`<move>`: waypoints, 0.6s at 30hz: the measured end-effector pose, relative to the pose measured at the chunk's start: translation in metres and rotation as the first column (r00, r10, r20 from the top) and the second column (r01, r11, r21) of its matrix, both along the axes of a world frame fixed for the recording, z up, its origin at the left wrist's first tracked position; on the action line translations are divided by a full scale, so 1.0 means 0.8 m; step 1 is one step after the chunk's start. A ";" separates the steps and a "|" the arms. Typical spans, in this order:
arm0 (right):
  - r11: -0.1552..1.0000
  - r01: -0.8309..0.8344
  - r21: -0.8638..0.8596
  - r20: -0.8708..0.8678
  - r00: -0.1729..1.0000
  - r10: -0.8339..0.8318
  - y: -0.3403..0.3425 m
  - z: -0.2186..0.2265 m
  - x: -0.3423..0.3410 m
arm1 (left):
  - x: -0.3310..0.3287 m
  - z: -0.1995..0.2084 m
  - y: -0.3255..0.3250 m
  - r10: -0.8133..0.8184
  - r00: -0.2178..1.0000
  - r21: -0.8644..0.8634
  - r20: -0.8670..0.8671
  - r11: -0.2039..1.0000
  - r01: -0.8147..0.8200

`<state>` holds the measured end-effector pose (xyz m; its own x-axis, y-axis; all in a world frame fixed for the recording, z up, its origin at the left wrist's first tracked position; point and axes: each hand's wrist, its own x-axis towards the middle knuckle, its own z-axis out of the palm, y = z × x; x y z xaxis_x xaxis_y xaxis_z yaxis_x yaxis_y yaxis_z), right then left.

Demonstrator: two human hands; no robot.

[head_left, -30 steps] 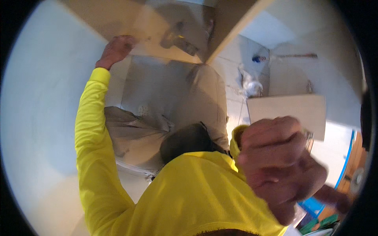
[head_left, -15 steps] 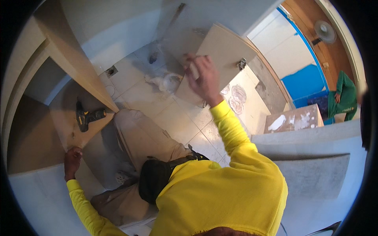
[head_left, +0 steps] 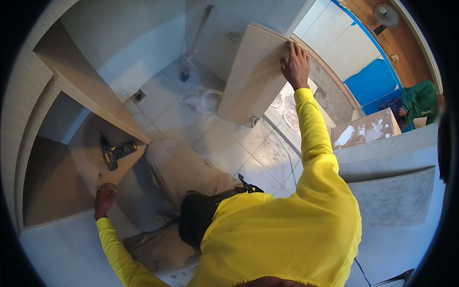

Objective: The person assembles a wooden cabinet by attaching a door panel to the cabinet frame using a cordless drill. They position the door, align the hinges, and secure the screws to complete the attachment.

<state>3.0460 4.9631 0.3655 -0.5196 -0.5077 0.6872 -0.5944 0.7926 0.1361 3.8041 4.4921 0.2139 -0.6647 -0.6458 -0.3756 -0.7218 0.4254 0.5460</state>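
Observation:
My right hand [head_left: 296,67] grips the upper right edge of a pale wooden cabinet door [head_left: 253,71], fingers laid over the edge. The door stands on the floor and leans near the wall, with a metal hinge [head_left: 255,120] low on its side. My left hand [head_left: 105,198] has its fingers curled together by the front edge of an open wooden cabinet [head_left: 98,107]. Whatever those fingers hold, if anything, is too small to make out. Just beyond them, a black and yellow cordless drill [head_left: 114,150] lies on the cabinet's bottom board.
Crumpled clear plastic [head_left: 203,101] and a dark-ended tool [head_left: 185,74] are on the tiled floor [head_left: 229,143]. A thin cable [head_left: 287,155] runs across the tiles. At right stands a white-smeared box [head_left: 367,133], with a person in green [head_left: 420,103] beyond and a fan [head_left: 386,15] above.
My right hand has moved right and away from me, onto the door's edge. The door has turned and shows narrower. My left hand stays by the cabinet edge.

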 end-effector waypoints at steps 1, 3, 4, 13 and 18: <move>1.000 0.016 -0.003 -0.010 1.000 -0.016 -0.004 0.001 0.002 | 0.002 -0.004 -0.001 -0.004 1.000 0.020 0.003 1.000 0.004; 0.999 0.048 -0.008 -0.029 0.998 -0.049 -0.009 0.006 0.005 | 0.006 -0.012 -0.004 0.005 0.999 0.062 -0.047 0.998 -0.002; 0.998 0.063 0.030 -0.028 0.998 -0.062 -0.014 0.014 0.016 | 0.012 -0.013 -0.005 0.013 0.998 0.084 -0.069 0.996 -0.007; 0.989 -0.087 0.119 0.341 0.939 0.041 -0.065 0.082 0.058 | -0.028 0.025 0.029 -0.051 0.998 0.025 -0.027 0.998 0.052; 0.983 -0.140 0.116 0.404 0.911 0.082 -0.096 0.084 0.086 | -0.049 0.023 0.049 -0.088 0.991 -0.121 -0.102 0.990 0.075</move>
